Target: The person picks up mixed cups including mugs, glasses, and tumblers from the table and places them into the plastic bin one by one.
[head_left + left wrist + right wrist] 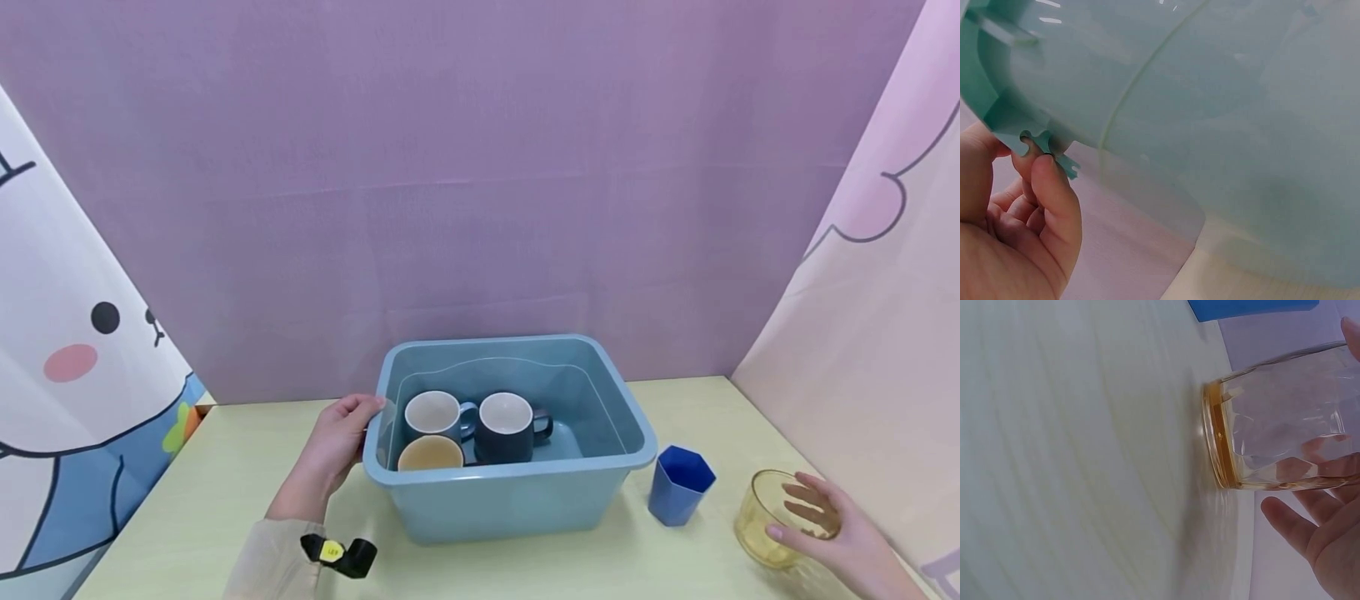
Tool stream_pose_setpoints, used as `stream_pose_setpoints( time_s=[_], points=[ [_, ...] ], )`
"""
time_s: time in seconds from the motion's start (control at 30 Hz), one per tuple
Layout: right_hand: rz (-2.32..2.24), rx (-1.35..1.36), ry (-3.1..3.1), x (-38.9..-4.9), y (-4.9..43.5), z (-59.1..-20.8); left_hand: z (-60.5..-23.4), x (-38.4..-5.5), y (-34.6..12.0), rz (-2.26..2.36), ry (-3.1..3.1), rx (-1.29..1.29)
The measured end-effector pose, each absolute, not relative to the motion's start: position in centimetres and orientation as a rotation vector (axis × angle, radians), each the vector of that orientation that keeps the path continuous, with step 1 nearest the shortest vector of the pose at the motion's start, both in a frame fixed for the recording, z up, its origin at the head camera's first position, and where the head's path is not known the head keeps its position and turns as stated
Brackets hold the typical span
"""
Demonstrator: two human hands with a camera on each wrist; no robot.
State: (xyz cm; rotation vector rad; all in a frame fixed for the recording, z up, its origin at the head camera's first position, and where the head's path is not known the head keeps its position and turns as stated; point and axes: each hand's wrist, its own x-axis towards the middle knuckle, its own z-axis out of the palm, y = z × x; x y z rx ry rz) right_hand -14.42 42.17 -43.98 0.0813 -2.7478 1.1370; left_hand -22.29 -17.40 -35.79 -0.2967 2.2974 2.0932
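Observation:
My left hand point(341, 442) grips the left rim of a light blue plastic tub point(502, 504); in the left wrist view, fingers and thumb close on the rim's underside. Inside the tub stand a blue mug point(432, 411) with a pale inside, a dark navy mug point(501, 446) with a white inside, and a cup point(431, 454) with a yellowish inside, mostly hidden by the front wall. At the right, my right hand point(847, 533) holds a yellow-tinted glass tumbler point(1285, 419) near its rim, thumb on one side and fingers round the other. The tumbler is upright, its base close to the tabletop.
A blue hexagonal cup point(678, 487) stands between the tub and the tumbler. The pale wooden table point(225, 467) meets a purple cloth point(480, 183) behind the tub. Printed curtains point(892, 333) hang at both sides, the right one close to my right hand.

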Motion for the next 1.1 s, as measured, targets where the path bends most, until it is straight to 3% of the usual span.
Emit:
stream_pose_setpoints(
  time_s=[0.7,1.1],
  points=[
    [1.15,0.065,-2.754,-14.2,42.3,-43.4,-36.0,-22.0,-17.4,2.078,2.3,-0.286],
    [1.143,0.239,-2.609,-14.4,41.3,-41.6,-35.8,-22.2,-17.5,2.065,2.32,-0.274]
  ],
)
